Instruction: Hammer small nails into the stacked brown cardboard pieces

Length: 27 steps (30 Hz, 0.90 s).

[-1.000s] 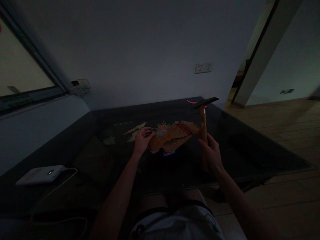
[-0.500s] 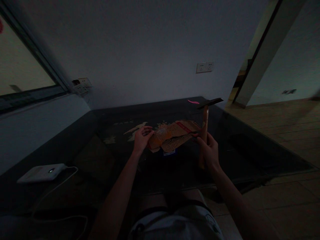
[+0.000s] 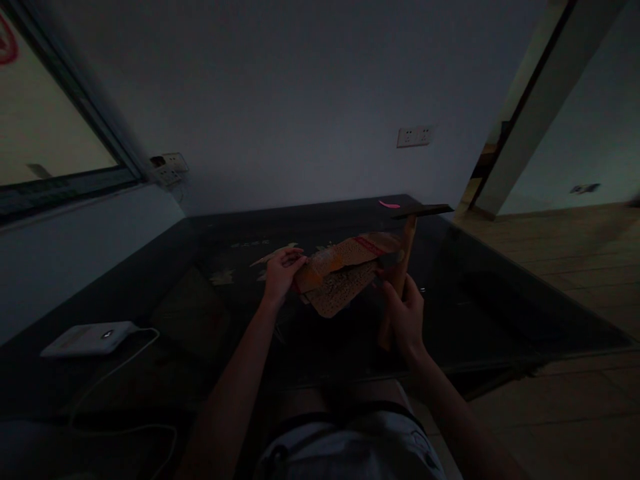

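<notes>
My left hand [image 3: 281, 272] pinches the left end of a torn brown cardboard package [image 3: 345, 287], with thumb and fingers closed on its edge. The package is printed with dark specks and a red band, and a shiny orange patch lies near its left end. A dark gap runs along it between an upper strip and a lower flap. In my right hand [image 3: 406, 310] is a hammer [image 3: 404, 257], held upright by its wooden handle with the long, narrow dark head on top. Right-hand fingertips are close to the package's right end; whether they touch it is too dark to tell.
A dark glossy table [image 3: 440, 333] with pale printed patterns stands against the wall. On its left lies a white power bank [image 3: 90, 339] with a white cable [image 3: 117, 370]. Near the back edge is a small pink strip [image 3: 389, 205]. Wall sockets [image 3: 414, 137] are above.
My right hand has moved left and slightly down with the hammer, whose head now sits more level. The package's lower flap hangs lower, and the gap has widened. My left hand keeps its grip.
</notes>
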Motion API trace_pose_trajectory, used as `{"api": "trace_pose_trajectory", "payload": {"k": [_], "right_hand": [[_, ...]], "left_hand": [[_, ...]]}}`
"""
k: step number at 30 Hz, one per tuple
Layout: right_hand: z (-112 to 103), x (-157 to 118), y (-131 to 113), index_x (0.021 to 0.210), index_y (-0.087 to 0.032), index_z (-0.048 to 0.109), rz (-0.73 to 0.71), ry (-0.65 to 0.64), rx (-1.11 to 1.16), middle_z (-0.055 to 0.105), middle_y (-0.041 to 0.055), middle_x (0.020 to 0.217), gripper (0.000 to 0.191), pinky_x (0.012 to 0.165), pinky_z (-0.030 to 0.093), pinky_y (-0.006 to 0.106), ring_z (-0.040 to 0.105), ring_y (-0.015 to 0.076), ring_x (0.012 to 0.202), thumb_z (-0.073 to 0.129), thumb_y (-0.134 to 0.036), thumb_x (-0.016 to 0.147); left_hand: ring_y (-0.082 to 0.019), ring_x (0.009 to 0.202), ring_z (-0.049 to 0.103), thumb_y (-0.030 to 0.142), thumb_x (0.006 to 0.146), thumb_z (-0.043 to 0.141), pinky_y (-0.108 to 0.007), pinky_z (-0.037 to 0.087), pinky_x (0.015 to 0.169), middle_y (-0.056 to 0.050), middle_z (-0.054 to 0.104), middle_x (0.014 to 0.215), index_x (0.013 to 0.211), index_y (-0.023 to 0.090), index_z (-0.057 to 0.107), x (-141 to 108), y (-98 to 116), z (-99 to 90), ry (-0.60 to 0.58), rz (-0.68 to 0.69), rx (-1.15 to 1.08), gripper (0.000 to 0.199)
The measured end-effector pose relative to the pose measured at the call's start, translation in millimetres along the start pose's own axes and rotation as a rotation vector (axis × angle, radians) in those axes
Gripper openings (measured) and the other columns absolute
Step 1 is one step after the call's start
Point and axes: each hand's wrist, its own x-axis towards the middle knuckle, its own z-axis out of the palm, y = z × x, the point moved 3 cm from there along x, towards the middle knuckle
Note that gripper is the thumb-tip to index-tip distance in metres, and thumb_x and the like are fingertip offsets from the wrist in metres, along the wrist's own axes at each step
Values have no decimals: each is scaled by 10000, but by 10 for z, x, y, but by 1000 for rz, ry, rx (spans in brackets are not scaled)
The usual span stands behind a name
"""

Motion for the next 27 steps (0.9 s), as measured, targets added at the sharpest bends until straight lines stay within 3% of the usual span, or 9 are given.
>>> {"api": "trace_pose_trajectory", "payload": {"k": [8, 12, 16, 20, 24, 27], "right_hand": [[178, -193, 46, 1084, -175, 554, 104, 55, -67, 596, 92, 1165, 359, 980, 365, 403, 524, 240, 1117, 579, -329, 761], [308, -354, 58, 1097, -193, 508, 148, 105, -74, 575, 82, 1137, 356, 932, 393, 372, 534, 223, 1063, 543, -365, 788], [451, -477, 56, 1186, -222, 426, 108, 107, -44, 493, 88, 1256, 383, 965, 362, 366, 472, 211, 1147, 480, -373, 838], [419, -513, 13, 1219, -225, 391, 56, 97, -131, 414, 94, 1347, 391, 1019, 295, 385, 397, 210, 1218, 449, -331, 848], [277, -572, -41, 1093, -239, 444, 43, 100, -178, 501, 92, 1182, 286, 957, 367, 415, 487, 238, 1103, 486, -322, 822], [294, -681, -60, 1048, -255, 427, 106, 2, -37, 517, 78, 1102, 240, 769, 503, 387, 601, 214, 889, 492, -338, 832]], "left_hand": [[-163, 776, 655, 249, 653, 696, -312, 529, 767, -62, 679, 835, 891, 146, 614, -56, 205, 25, 21, 18, 40, 271], [-164, 777, 652, 249, 654, 692, -312, 530, 764, -63, 674, 829, 891, 145, 612, -80, 249, 44, 3, 36, 54, 271], [-160, 769, 647, 252, 661, 680, -310, 528, 757, -61, 668, 829, 896, 145, 610, -102, 231, 52, -8, 49, 57, 268], [-154, 757, 641, 238, 657, 676, -295, 529, 729, -50, 664, 803, 881, 156, 616, -115, 205, 54, -20, 53, 83, 246], [-152, 752, 638, 238, 656, 675, -292, 531, 712, -58, 669, 819, 873, 154, 614, -123, 191, 48, -27, 45, 74, 241], [-145, 731, 636, 236, 656, 674, -291, 529, 707, -73, 672, 847, 863, 141, 611, -130, 184, 48, -41, 44, 65, 236]]}}
